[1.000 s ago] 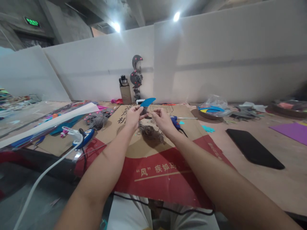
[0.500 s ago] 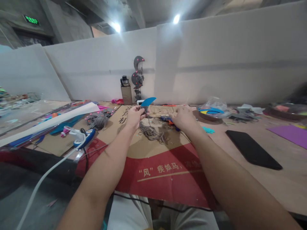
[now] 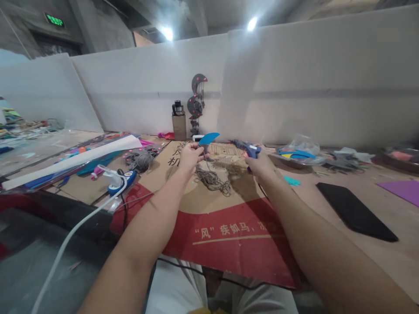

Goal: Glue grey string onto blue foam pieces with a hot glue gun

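Observation:
Between the fingers of my left hand (image 3: pixel 192 158) is a blue curved felt piece (image 3: pixel 209 138), with a grey part at its lower edge. Grey yarn (image 3: pixel 212 181) hangs from it and lies in a loose heap below on the cardboard (image 3: pixel 186 198). My right hand (image 3: pixel 260 164) is wrapped around the handle of a blue hot glue gun (image 3: pixel 250 149), raised above the cardboard. Its nozzle points left, toward the felt piece but apart from it. A dark cord runs down from beneath the gun.
Left are a power strip (image 3: pixel 122 183), a grey yarn ball (image 3: pixel 142 160) and a white roll (image 3: pixel 75 161). A bottle (image 3: pixel 179 122) and a moon-shaped hanging ornament (image 3: pixel 196 104) stand behind. On the right lie a bowl of felt pieces (image 3: pixel 296 159), a black phone (image 3: pixel 356 211) and a purple sheet (image 3: pixel 401 190).
My right hand has lifted the glue gun off the cardboard, its nozzle now turned left. The left hand still holds the felt piece. The whole view has shifted slightly.

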A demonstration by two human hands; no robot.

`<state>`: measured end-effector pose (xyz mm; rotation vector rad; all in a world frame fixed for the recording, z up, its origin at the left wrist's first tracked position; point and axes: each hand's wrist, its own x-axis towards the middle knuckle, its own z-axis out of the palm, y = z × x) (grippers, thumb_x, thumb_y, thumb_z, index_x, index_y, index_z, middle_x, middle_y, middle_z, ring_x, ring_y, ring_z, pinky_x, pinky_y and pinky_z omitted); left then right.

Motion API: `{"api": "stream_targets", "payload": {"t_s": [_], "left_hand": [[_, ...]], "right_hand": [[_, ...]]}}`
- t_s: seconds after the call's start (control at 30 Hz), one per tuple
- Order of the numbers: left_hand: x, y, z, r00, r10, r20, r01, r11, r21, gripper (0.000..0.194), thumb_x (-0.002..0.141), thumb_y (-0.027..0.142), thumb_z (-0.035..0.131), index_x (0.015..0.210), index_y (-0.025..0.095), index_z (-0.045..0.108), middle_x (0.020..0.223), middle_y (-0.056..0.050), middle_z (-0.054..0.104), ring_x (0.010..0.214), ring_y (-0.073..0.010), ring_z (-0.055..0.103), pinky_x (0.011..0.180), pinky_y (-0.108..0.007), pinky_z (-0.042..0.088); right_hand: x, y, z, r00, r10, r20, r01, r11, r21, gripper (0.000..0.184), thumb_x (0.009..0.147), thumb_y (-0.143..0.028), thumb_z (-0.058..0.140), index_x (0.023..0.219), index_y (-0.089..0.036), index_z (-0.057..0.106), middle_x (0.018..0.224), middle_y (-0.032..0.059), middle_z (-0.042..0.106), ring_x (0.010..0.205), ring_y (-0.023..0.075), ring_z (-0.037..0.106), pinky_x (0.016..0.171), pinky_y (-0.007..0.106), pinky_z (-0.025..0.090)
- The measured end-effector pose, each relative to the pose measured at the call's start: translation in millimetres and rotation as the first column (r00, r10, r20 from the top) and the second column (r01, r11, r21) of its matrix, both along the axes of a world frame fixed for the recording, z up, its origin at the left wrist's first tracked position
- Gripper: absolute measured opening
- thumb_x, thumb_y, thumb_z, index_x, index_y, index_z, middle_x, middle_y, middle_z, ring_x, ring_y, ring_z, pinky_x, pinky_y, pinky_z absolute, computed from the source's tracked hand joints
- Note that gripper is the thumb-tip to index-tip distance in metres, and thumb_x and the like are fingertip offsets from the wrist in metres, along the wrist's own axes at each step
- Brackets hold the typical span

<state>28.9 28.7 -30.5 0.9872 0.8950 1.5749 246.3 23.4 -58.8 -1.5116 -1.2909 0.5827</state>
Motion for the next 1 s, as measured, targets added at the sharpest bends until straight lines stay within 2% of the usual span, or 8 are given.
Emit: {"api": "stream_targets", "payload": {"t_s": [0.07, 0.17, 0.27, 0.33, 0.4, 0.7, 0.9, 1.0], "left_hand": [[-2.0, 1.4, -1.1, 1.0, 0.028, -0.008, -0.028, 0.999, -0.026, 0.019, 0.078, 0.004, 0.057, 0.08, 0.017, 0.042, 0.07, -0.001, 0.061, 0.063, -0.0129, 0.067, 0.071, -0.032, 0.056], [-4.6, 5.5, -4.4, 0.997, 0.072, -0.014, -0.072, 0.996, -0.047, 0.021, 0.077, 0.003, 0.057, 0.08, 0.017, 0.042, 0.069, 0.0, 0.061, 0.061, -0.0124, 0.066, 0.068, -0.031, 0.056], [-5.5, 9.3, -8.1, 0.996, 0.077, -0.036, -0.079, 0.996, -0.04, 0.02, 0.075, 0.003, 0.057, 0.079, 0.017, 0.043, 0.068, 0.001, 0.06, 0.06, -0.0121, 0.066, 0.066, -0.029, 0.056], [-4.8, 9.3, -9.1, 0.995, 0.077, -0.059, -0.079, 0.996, -0.03, 0.019, 0.075, 0.003, 0.058, 0.078, 0.016, 0.044, 0.068, 0.001, 0.059, 0.06, -0.0119, 0.065, 0.064, -0.029, 0.056], [-3.1, 6.9, -8.3, 0.993, 0.085, -0.081, -0.087, 0.996, -0.024, 0.019, 0.074, 0.004, 0.058, 0.077, 0.016, 0.044, 0.068, 0.001, 0.059, 0.059, -0.0119, 0.065, 0.064, -0.029, 0.056], [7.3, -3.8, -5.4, 0.982, 0.056, -0.18, -0.055, 0.998, 0.011, 0.02, 0.072, 0.005, 0.061, 0.076, 0.017, 0.046, 0.067, 0.0, 0.06, 0.062, -0.0135, 0.065, 0.067, -0.033, 0.056], [12.3, -4.9, -6.7, 0.982, 0.051, -0.183, -0.046, 0.998, 0.032, 0.019, 0.073, 0.004, 0.059, 0.076, 0.017, 0.046, 0.066, 0.001, 0.059, 0.061, -0.0139, 0.065, 0.068, -0.034, 0.057], [13.8, -6.7, -6.3, 0.981, 0.047, -0.189, -0.038, 0.998, 0.052, 0.02, 0.072, 0.003, 0.059, 0.076, 0.017, 0.046, 0.065, 0.001, 0.06, 0.06, -0.0139, 0.065, 0.066, -0.033, 0.057]], "right_hand": [[-13.5, -10.9, 14.6, 0.98, -0.04, -0.195, 0.043, 0.999, 0.008, 0.009, 0.064, -0.015, 0.053, 0.072, -0.02, 0.055, 0.068, 0.005, 0.058, 0.057, 0.0184, 0.055, 0.054, 0.034, 0.046], [-33.3, -27.6, 31.4, 0.957, 0.087, -0.276, -0.062, 0.993, 0.098, 0.01, 0.065, -0.017, 0.056, 0.074, -0.02, 0.054, 0.07, 0.0044, 0.057, 0.061, 0.018, 0.056, 0.055, 0.034, 0.048], [-46.7, -39.8, 37.2, 0.922, 0.256, -0.29, -0.203, 0.958, 0.202, 0.015, 0.067, -0.022, 0.058, 0.081, -0.02, 0.057, 0.074, 0.0037, 0.059, 0.059, 0.0153, 0.054, 0.055, 0.032, 0.048], [-53.1, -45.7, 35.2, 0.891, 0.366, -0.269, -0.307, 0.921, 0.238, 0.02, 0.069, -0.028, 0.059, 0.087, -0.02, 0.059, 0.074, 0.0029, 0.059, 0.056, 0.0139, 0.053, 0.054, 0.031, 0.047], [-58.2, -50.4, 29.4, 0.875, 0.408, -0.261, -0.346, 0.904, 0.251, 0.022, 0.07, -0.033, 0.059, 0.088, -0.021, 0.058, 0.07, 0.0014, 0.058, 0.054, 0.0132, 0.051, 0.053, 0.03, 0.046], [-54.4, -49.6, -2.5, 0.924, 0.361, -0.121, -0.336, 0.923, 0.187, 0.027, 0.075, -0.043, 0.059, 0.088, -0.02, 0.058, 0.056, -0.003, 0.052, 0.047, 0.0141, 0.047, 0.048, 0.029, 0.041], [-52.2, -45.0, -12.2, 0.945, 0.328, -0.004, -0.321, 0.926, 0.197, 0.028, 0.078, -0.047, 0.059, 0.087, -0.021, 0.06, 0.06, -0.0006, 0.055, 0.053, 0.0162, 0.05, 0.055, 0.031, 0.04], [-51.7, -43.9, -13.5, 0.94, 0.337, -0.051, -0.319, 0.922, 0.22, 0.028, 0.077, -0.046, 0.061, 0.089, -0.02, 0.06, 0.062, 0.0001, 0.056, 0.055, 0.0167, 0.051, 0.057, 0.031, 0.041]]}}
